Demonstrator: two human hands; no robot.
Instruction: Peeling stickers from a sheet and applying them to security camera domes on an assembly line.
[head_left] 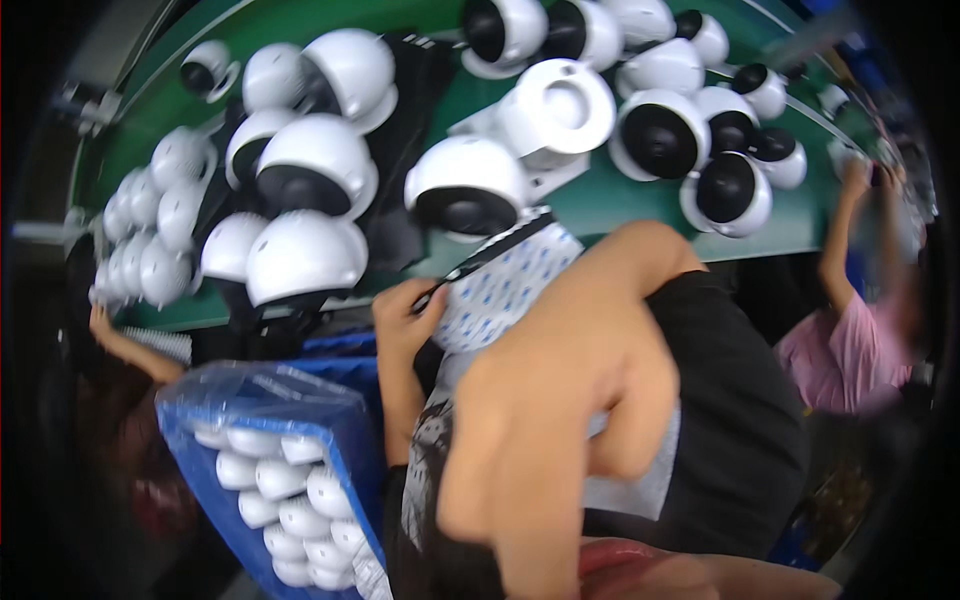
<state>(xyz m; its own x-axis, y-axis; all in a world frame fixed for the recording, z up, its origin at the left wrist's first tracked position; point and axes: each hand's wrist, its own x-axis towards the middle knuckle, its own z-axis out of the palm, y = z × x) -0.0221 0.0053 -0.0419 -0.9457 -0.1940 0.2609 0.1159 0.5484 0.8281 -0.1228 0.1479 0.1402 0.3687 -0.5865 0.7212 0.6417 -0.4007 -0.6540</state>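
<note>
My left hand (403,312) is closed by the table's front edge, fingers curled round a narrow black thing (428,297) whose kind I cannot make out. Beside it lies a white, cloth-like piece with small blue marks (512,285) and a black edge. Large and blurred, my right hand (560,390) is raised close to the camera. Some of its fingers curl, and one runs down past the lower edge, so the fingertips are hidden. The nearest dome camera (470,180), white with a black face, sits beyond my hands next to a white round-topped bracket (560,105).
More white dome cameras stand on the green table (420,300), left (305,255) and right (660,135). A blue bin (215,490) with several white domes, partly under clear plastic, stands at my left. Other people's arms reach in at far left (135,350) and far right (838,260).
</note>
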